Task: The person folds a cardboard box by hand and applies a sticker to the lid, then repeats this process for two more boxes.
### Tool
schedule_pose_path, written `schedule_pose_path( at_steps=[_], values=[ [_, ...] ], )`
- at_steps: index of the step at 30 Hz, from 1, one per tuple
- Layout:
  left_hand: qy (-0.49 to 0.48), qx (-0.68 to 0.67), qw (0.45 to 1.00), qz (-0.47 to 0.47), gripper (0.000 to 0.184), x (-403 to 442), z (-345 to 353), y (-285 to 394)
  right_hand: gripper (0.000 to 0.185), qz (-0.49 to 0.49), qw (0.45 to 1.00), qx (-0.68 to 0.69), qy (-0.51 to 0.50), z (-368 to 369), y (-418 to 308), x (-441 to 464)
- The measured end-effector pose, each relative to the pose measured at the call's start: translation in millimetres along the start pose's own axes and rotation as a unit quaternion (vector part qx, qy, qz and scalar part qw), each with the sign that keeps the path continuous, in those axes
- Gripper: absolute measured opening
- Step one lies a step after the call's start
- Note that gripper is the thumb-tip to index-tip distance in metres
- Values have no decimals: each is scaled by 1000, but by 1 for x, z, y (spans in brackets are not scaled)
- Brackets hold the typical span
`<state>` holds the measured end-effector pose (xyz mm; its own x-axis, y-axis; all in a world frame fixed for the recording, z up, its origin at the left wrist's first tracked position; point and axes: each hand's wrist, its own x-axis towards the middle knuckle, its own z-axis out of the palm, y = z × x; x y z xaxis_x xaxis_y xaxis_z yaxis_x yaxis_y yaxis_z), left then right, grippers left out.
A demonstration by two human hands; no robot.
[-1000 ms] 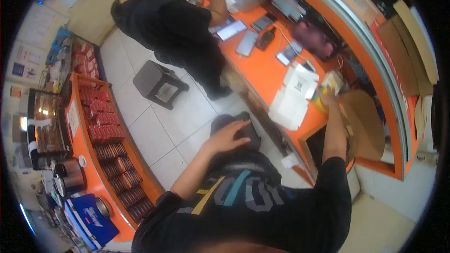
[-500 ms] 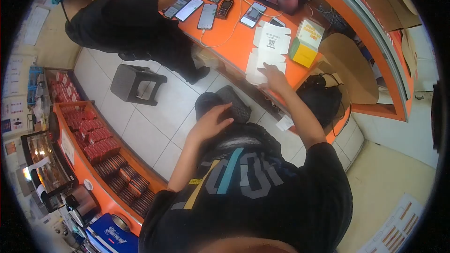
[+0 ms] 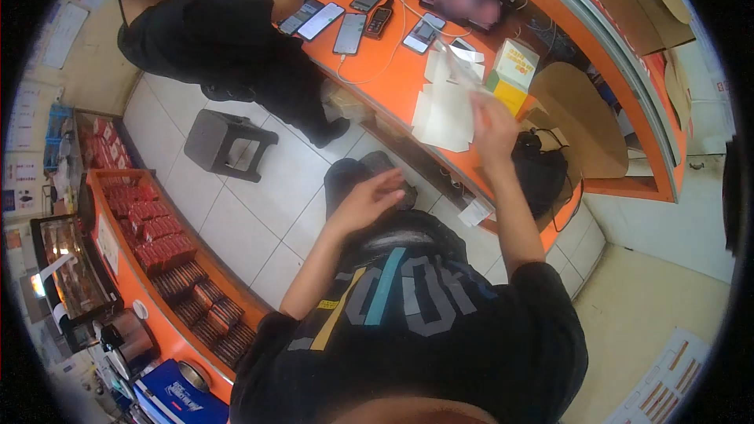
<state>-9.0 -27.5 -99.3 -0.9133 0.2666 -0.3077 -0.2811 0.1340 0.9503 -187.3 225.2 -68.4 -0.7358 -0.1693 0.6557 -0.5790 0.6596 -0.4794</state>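
My left hand (image 3: 375, 195) hovers above my lap with its fingers stretched out and nothing in it. At the orange desk my right hand (image 3: 495, 129) is blurred, its fingers closed at the edge of an unfolded white carton (image 3: 442, 119). The carton's far part is smeared and tilted up from the desktop. Just beyond that hand stands a small yellow, green and white box (image 3: 513, 74). A white-screened phone (image 3: 424, 34) lies behind the carton.
Several phones, a black handheld device (image 3: 379, 19) and a white cable cover the orange desk (image 3: 377, 78). A co-worker in black (image 3: 224, 39) stands at left. Behind them is a dark plastic stool (image 3: 229, 144). Red packets fill an orange shelf (image 3: 157, 228). A black bag (image 3: 538, 169) sits at right.
My right hand has moved right and closed at the carton's edge. The carton's far part has lifted, and its printed code no longer shows. My left hand has shifted slightly right.
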Motion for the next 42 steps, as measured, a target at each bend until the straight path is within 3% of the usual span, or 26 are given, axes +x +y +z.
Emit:
schedule_pose_path(
  at_steps=[2, 3, 5, 6, 7, 9, 10, 11, 12, 13, 14, 17, 18, 21, 22, 24, 26, 29, 30, 32, 33, 35, 38, 40, 42],
  values=[
    [34, -148, 985, 79, 54, 15, 23, 25, 21, -149, 988, -46, -15, -12, -40, -18],
    [50, -221, 967, 118, 52, 22, 30, 34, 27, -140, 988, 28, -55, -12, -57, -34],
    [146, -45, 987, 39, 50, 47, 22, -2, 29, -175, 972, 53, -149, -12, -89, -61],
    [232, -255, 939, 4, 49, 42, 34, 42, 37, -124, 981, 36, -148, -20, -105, -65],
    [277, -347, 895, 30, 48, 48, 36, 38, 47, -74, 987, 17, -142, -31, -117, -67],
    [286, -409, 866, 11, 45, 48, 34, 36, 96, 67, 996, -14, -52, -26, -107, -89],
    [262, -413, 872, 6, 47, 44, 34, 39, 111, 243, 949, 198, -34, -20, -103, -99],
    [236, -415, 879, 6, 48, 45, 37, 43, 113, 261, 925, 276, -14, -8, -90, -112],
    [232, -393, 890, 5, 48, 49, 46, 46, 108, 316, 850, 421, -11, 8, -74, -127],
    [236, -368, 899, -6, 49, 45, 53, 44, 91, 334, 860, 385, -21, -11, -95, -102],
    [200, -302, 931, -47, 44, 42, 57, 37, 62, 404, 820, 406, -11, -18, -105, -93],
    [-26, -78, 988, -131, 37, 30, 41, 39, 37, 425, 854, 296, -51, -37, -99, -68],
    [-122, 5, 981, -150, 36, 25, 33, 48, 29, 351, 892, 282, -39, -33, -82, -66],
    [15, 164, 982, 97, 23, 2, 23, 82, 31, 218, 943, 215, -133, -67, -82, -35],
    [140, 182, 961, 156, 22, -2, 28, 102, 33, 167, 951, 200, -166, -78, -91, -23],
    [272, 248, 885, 285, 21, 6, 33, 142, 31, 149, 938, 191, -250, -82, -96, -17],
    [259, 295, 864, 316, 19, 13, 21, 141, 24, 134, 926, 181, -303, -85, -104, -10],
    [202, 349, 858, 319, 18, 18, -2, 138, 21, 91, 935, 196, -280, -85, -104, -8],
    [190, 362, 852, 327, 15, 12, -3, 146, 20, 27, 954, 196, -224, -82, -99, -7],
    [197, 269, 907, 258, 14, 11, -2, 139, 19, -99, 970, 192, -110, -75, -88, -10],
    [198, 221, 929, 220, 13, 11, -1, 136, 20, -84, 980, 150, -105, -79, -92, -10],
    [223, 179, 930, 232, 13, 15, 2, 135, 21, -49, 992, 63, -95, -90, -104, -12],
    [247, 154, 925, 244, 14, 18, 8, 129, 20, 111, 960, 213, -141, -84, -115, -19],
    [264, 153, 916, 261, 14, 20, 15, 128, 20, 242, 894, 366, -91, -55, -106, -29],
    [284, 150, 903, 284, 14, 21, 26, 128, 20, 349, 792, 499, -45, -42, -105, -31]
  ],
)
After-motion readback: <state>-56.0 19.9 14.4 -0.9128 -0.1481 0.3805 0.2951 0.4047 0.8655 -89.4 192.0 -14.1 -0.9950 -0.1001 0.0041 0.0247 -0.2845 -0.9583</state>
